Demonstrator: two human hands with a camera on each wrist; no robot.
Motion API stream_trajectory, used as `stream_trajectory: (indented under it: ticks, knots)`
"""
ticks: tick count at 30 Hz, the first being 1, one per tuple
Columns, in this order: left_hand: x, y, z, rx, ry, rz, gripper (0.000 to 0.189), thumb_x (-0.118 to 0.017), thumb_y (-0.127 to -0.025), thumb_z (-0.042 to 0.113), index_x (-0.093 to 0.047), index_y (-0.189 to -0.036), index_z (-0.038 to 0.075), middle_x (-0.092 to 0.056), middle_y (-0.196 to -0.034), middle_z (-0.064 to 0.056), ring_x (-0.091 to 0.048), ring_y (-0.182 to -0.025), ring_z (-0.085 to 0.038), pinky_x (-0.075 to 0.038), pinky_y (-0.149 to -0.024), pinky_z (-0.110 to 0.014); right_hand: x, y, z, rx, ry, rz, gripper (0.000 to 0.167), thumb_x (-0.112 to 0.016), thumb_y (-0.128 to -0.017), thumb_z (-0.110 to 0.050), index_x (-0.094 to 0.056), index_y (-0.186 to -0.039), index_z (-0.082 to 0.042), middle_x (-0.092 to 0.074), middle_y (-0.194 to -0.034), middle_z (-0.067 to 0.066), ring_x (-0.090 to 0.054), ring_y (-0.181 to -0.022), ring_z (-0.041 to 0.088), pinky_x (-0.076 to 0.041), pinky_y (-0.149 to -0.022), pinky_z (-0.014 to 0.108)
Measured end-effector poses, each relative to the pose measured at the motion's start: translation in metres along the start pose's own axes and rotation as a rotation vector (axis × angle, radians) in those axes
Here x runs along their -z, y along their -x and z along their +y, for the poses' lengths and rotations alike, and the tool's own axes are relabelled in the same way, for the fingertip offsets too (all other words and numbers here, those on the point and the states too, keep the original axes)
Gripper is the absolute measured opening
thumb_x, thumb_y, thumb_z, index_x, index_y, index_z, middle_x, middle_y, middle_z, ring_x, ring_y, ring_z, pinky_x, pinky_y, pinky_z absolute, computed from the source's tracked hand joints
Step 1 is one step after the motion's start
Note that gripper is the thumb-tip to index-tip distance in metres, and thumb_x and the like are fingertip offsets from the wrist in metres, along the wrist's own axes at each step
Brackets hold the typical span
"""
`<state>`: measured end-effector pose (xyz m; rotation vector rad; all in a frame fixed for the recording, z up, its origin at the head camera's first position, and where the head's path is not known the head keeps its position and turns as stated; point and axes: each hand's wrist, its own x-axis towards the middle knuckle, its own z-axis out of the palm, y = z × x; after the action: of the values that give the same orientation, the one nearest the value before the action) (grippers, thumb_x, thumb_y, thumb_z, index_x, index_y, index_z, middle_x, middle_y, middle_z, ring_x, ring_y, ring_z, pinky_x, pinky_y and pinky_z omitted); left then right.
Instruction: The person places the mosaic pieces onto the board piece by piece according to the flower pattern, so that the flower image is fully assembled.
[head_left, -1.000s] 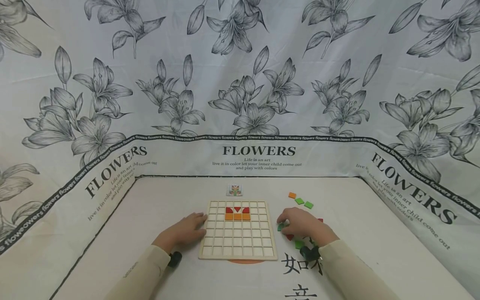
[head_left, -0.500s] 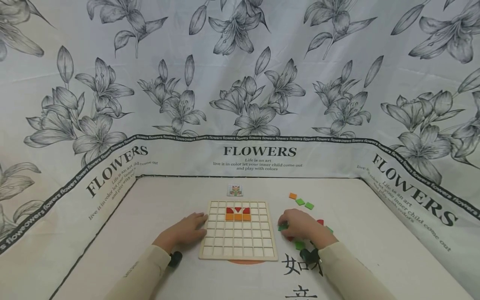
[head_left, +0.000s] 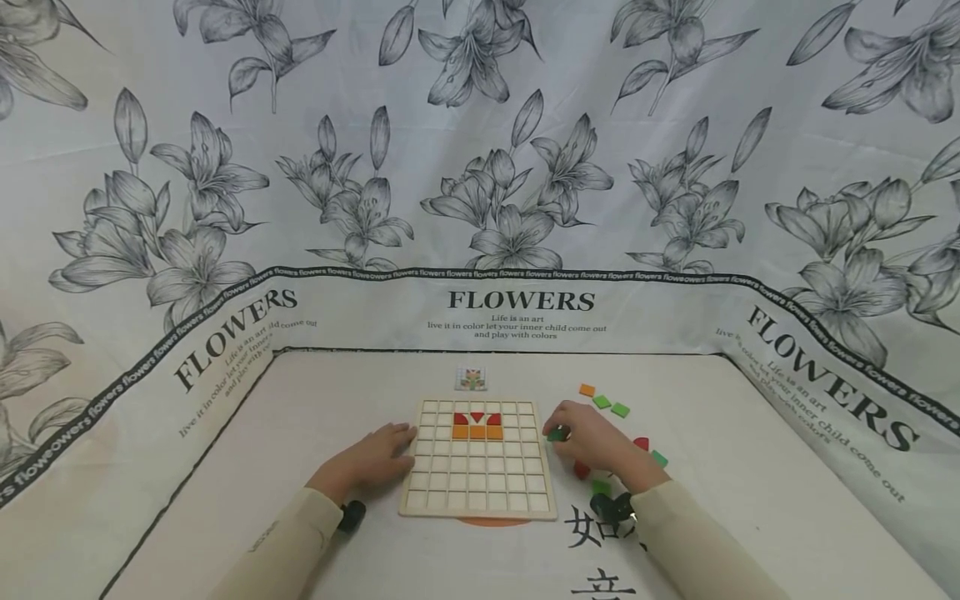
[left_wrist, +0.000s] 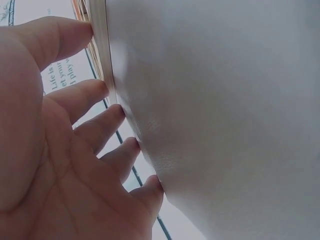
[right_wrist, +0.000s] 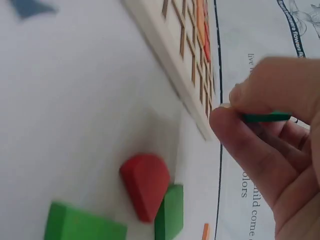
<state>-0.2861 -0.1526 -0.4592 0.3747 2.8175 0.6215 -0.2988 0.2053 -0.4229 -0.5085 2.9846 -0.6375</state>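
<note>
One board (head_left: 477, 482), perhaps fourteen tiles (head_left: 477, 432)

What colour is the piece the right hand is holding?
Dark green. The piece shows best in the right wrist view.

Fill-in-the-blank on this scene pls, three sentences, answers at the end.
The right hand pinches a ____ piece.
In the head view, the left hand touches the grid board at its ____ edge.
Three tiles side by side, just below the red pieces, are ____.
Missing words: green; left; orange.
</note>
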Motion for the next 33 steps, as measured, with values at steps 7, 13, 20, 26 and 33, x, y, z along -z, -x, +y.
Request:
stream_trajectory:
  ticks: [7,13,20,26,33]
  knots:
    - [0.0,0.0,0.0,0.004,0.001,-0.004,0.058,-0.051,-0.096,0.034,-0.039,-0.149,0.014,-0.033,-0.157,-0.008,-0.026,-0.147,-0.033,-0.024,-0.12,-0.052,-0.004,-0.007,-0.017,0.002,-0.094,-0.017,0.015,-0.075,-0.083,-0.015,-0.075,-0.097,-0.02,-0.067,-0.087,-0.01,-0.057,-0.075,0.009,-0.052,-0.07,0.028]
    - [0.0,0.001,-0.001,-0.004,0.012,0.0,0.058,-0.051,-0.097,0.034,-0.039,-0.149,0.013,-0.033,-0.157,-0.008,-0.026,-0.147,-0.033,-0.024,-0.12,-0.053,-0.012,-0.015,-0.032,0.082,-0.15,-0.013,0.008,-0.073,-0.085,-0.016,-0.073,-0.093,-0.016,-0.068,-0.084,-0.007,-0.058,-0.066,0.008,-0.05,-0.061,0.024]
    - [-0.002,0.001,-0.002,0.0,0.019,-0.003,0.057,-0.051,-0.097,0.034,-0.04,-0.149,0.013,-0.034,-0.157,-0.008,-0.026,-0.147,-0.033,-0.025,-0.12,-0.053,-0.022,-0.026,-0.046,0.209,-0.161,-0.029,0.017,-0.066,-0.09,-0.012,-0.074,-0.105,-0.013,-0.071,-0.096,-0.004,-0.06,-0.077,0.008,-0.052,-0.067,0.025]
    - [0.001,0.002,0.0,0.001,0.024,0.001,0.057,-0.051,-0.096,0.034,-0.04,-0.149,0.014,-0.034,-0.157,-0.008,-0.025,-0.147,-0.033,-0.024,-0.12,-0.053,-0.028,-0.035,-0.057,0.262,-0.179,-0.033,0.014,-0.069,-0.088,-0.014,-0.071,-0.102,-0.014,-0.069,-0.093,-0.006,-0.061,-0.084,0.01,-0.053,-0.073,0.029]
    - [0.003,0.003,0.0,-0.009,0.012,-0.005,0.057,-0.051,-0.096,0.033,-0.039,-0.149,0.014,-0.034,-0.157,-0.008,-0.025,-0.147,-0.034,-0.024,-0.12,-0.054,-0.038,-0.042,-0.067,0.259,-0.241,-0.038,0.017,-0.068,-0.087,-0.011,-0.075,-0.103,-0.012,-0.072,-0.098,-0.003,-0.061,-0.087,0.011,-0.054,-0.076,0.029]
